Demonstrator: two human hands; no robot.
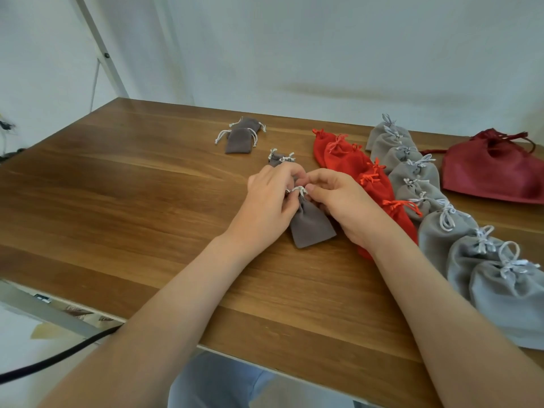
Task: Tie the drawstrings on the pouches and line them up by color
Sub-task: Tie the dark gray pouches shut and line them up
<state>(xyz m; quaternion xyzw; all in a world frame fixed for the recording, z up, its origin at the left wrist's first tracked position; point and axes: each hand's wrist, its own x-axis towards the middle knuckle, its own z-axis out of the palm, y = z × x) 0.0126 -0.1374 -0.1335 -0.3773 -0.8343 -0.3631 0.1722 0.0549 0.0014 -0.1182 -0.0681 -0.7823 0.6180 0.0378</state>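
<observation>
A small dark grey pouch [311, 224] lies on the wooden table [147, 207] in the middle. My left hand [269, 201] and my right hand [343, 201] both pinch its light grey drawstring [295, 190] at the neck. Just behind my hands sits another dark grey pouch [279, 159] with its strings tied. Two more dark grey pouches [240, 139] lie further back, their cords loose. A row of red pouches [350, 163] runs along the right of my hands. Beyond it stretches a long row of light grey pouches [441, 225], all tied.
A large dark red drawstring bag [494, 169] rests at the far right of the table. A white wall stands behind the table. A black cable [59, 359] hangs below the front left edge.
</observation>
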